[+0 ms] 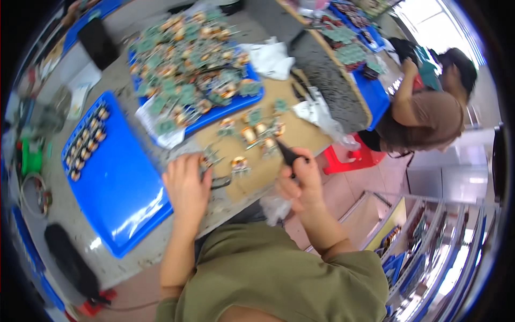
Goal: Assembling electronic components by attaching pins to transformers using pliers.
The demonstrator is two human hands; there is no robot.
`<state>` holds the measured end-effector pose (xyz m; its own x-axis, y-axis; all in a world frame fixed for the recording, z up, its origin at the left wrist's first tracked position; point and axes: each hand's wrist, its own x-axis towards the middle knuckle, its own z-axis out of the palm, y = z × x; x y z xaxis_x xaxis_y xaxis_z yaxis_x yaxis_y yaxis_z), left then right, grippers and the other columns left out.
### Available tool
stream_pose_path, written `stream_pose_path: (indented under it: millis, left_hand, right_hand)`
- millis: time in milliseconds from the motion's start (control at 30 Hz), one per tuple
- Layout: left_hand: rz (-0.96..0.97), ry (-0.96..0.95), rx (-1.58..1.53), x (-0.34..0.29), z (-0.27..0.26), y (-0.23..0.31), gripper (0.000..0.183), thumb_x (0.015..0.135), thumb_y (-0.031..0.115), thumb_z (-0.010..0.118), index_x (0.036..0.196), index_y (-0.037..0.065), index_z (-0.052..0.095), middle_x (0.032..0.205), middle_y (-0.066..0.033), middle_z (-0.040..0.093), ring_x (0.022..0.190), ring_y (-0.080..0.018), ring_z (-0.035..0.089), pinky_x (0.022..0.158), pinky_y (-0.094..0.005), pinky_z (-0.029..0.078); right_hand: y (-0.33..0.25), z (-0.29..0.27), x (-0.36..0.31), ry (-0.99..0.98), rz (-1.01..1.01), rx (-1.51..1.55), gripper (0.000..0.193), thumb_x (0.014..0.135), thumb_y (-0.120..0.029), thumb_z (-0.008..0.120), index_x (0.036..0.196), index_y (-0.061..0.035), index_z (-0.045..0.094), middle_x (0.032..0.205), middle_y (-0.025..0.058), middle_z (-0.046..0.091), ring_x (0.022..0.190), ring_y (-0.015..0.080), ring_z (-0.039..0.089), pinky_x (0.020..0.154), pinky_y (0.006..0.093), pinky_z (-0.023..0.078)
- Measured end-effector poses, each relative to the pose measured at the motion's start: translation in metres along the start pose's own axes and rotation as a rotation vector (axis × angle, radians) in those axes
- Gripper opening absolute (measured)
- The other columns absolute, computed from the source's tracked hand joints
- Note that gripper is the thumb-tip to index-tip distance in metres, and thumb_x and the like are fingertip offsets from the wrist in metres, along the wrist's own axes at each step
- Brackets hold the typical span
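My left hand (pixel 186 180) is over the near edge of the brown work sheet, its fingers curled and blurred around a small electronic part (pixel 212 156) with metal legs. A dark curved piece (pixel 220 183) shows beside its thumb. In my right hand (pixel 303 180) is a black tapered tool (pixel 287 153), its narrow end pointing up and left at several loose copper coils (pixel 249 135) and bits of green board. One coil part with legs (pixel 240 166) lies apart between my hands. The tool's exact kind does not show.
Behind, a blue tray (pixel 225 110) is heaped with green boards and coils. At left, another blue tray (pixel 120 182) holds rows of coil parts. White crumpled bags (pixel 271 59) lie at the back. A person (pixel 429 112) works to the right, near a red stool (pixel 351 156) and metal racks (pixel 424 236).
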<state>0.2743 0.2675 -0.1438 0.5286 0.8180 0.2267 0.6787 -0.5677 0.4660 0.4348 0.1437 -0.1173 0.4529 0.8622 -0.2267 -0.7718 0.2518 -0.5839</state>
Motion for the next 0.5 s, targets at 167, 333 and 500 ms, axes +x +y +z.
stream_pose_path:
  millis: [167,333,500]
  left_hand:
    - [0.028,0.011,0.008,0.003,0.006,0.005,0.035,0.057,0.006,0.066,0.088,0.006,0.052,0.089,-0.0079,0.052,0.084,-0.0268,0.047,0.072,-0.0353,0.035]
    - [-0.050,0.014,-0.306,-0.011,-0.004,-0.005,0.035,0.057,-0.005,0.063,0.088,0.002,0.050,0.086,-0.0096,0.050,0.073,-0.0208,0.050,0.063,-0.0286,0.042]
    - [-0.168,0.206,-1.081,-0.033,-0.032,-0.016,0.030,0.069,-0.006,0.058,0.094,0.001,0.045,0.094,-0.0088,0.048,0.080,-0.0157,0.050,0.069,-0.0258,0.043]
  right_hand:
    - [-0.013,0.019,0.009,-0.076,0.058,-0.091,0.042,0.078,-0.016,0.057,0.116,-0.0073,0.041,0.071,0.0113,0.058,0.036,0.0129,0.043,0.034,0.0262,0.035]
    - [-0.018,0.019,0.011,-0.249,0.104,-0.132,0.037,0.079,-0.017,0.056,0.113,-0.0061,0.045,0.075,0.0128,0.059,0.038,0.0141,0.046,0.035,0.0266,0.037]
    - [-0.012,0.031,0.018,-0.248,0.167,-0.004,0.030,0.081,-0.012,0.052,0.109,-0.0044,0.048,0.074,0.0167,0.059,0.040,0.0145,0.047,0.036,0.0260,0.038]
